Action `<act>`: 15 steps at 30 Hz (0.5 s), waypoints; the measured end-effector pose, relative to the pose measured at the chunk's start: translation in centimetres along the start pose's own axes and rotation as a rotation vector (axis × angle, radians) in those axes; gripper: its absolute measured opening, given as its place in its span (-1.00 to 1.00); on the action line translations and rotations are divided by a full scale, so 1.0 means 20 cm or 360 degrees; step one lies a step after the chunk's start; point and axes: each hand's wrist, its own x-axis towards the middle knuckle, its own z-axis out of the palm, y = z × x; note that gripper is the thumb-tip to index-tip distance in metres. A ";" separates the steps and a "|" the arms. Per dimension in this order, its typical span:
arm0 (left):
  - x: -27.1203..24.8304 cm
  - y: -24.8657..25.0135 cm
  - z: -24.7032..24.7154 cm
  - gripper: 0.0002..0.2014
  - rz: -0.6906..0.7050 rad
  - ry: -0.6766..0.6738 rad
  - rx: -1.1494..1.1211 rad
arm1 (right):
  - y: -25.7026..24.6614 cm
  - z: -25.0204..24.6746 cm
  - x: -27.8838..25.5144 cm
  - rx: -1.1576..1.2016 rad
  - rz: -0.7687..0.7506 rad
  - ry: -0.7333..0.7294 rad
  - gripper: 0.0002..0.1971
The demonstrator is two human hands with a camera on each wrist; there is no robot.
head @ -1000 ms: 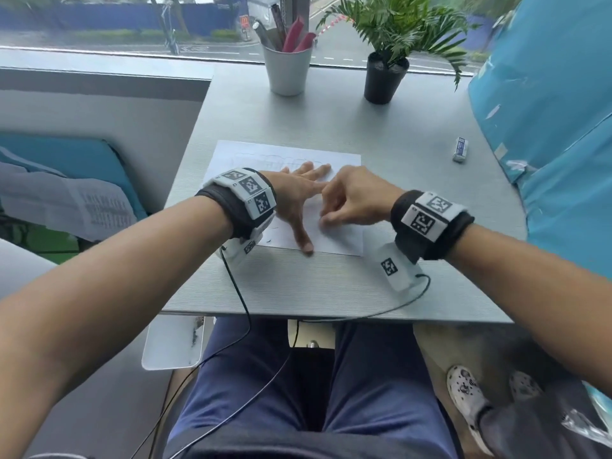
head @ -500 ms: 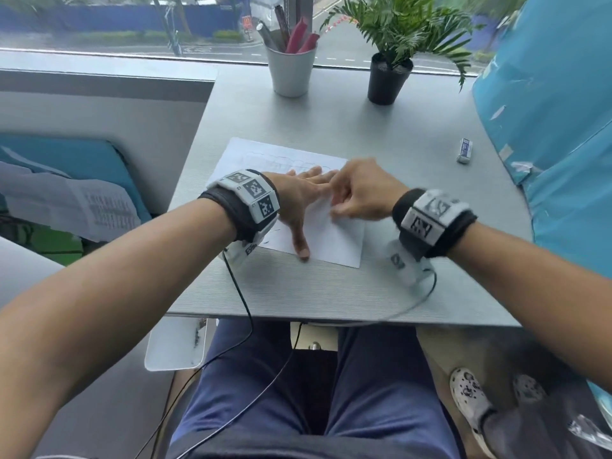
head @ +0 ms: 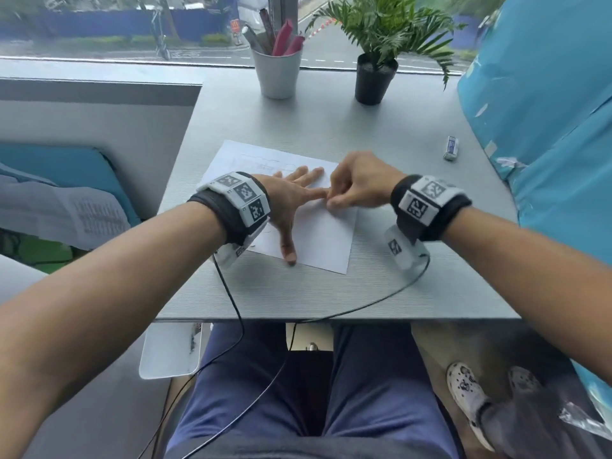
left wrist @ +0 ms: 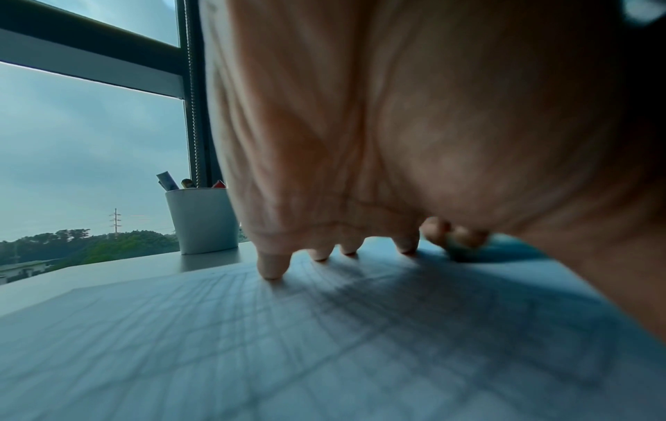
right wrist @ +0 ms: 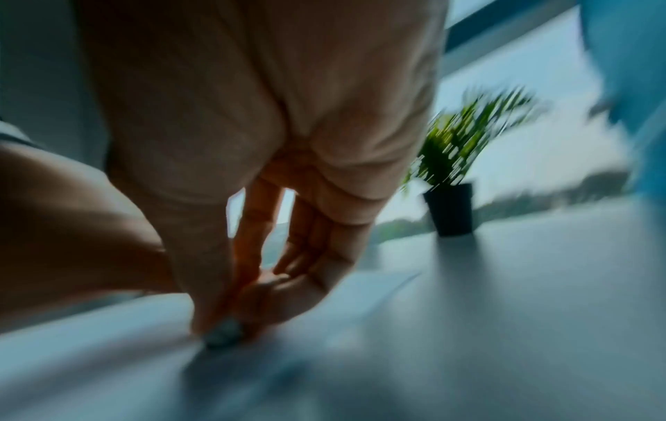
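A white sheet of paper (head: 318,240) with faint pencil lines lies on the grey table (head: 298,293). My left hand (head: 298,193) rests flat on it, fingers spread and thumb stretched toward me; its fingertips (left wrist: 272,270) press the sheet (left wrist: 252,341). My right hand (head: 334,198) is curled beside the left index fingertip. It pinches a small dark grey eraser-like piece (right wrist: 223,336) and holds it down on the paper. The right wrist view is blurred by motion.
At the table's far edge stand a white cup of pens (head: 280,72) and a small potted plant (head: 376,77). A blue-sleeved eraser (head: 451,148) lies at the right. Teal fabric (head: 546,111) borders the right side. Wrist cables (head: 381,299) trail over the near edge.
My right hand has moved away from me along the sheet, from near the left thumb to the left index fingertip. The left hand has stayed flat on the paper.
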 end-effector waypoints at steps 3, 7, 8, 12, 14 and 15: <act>-0.01 0.02 -0.01 0.63 -0.0016 -0.0019 0.0016 | 0.00 0.04 -0.01 0.0011 -0.0027 0.0011 -0.93; 0.00 0.03 -0.02 0.66 -0.0008 -0.0038 0.0043 | -0.06 0.09 -0.07 -0.0047 -0.0179 -0.0250 -0.92; 0.00 0.03 -0.02 0.66 -0.0008 -0.0044 0.0054 | -0.02 0.04 -0.04 -0.0038 -0.0095 -0.0141 -0.92; 0.00 0.03 -0.02 0.66 -0.0025 -0.0070 0.0077 | 0.02 0.02 -0.02 0.0033 0.0001 -0.0002 -0.93; -0.01 0.04 -0.02 0.64 -0.0013 -0.0088 0.0104 | -0.07 0.11 -0.09 0.0034 -0.0150 -0.0200 -0.93; -0.01 0.04 -0.02 0.63 -0.0007 -0.0092 0.0109 | -0.08 0.13 -0.10 0.0039 -0.0172 -0.0248 -0.93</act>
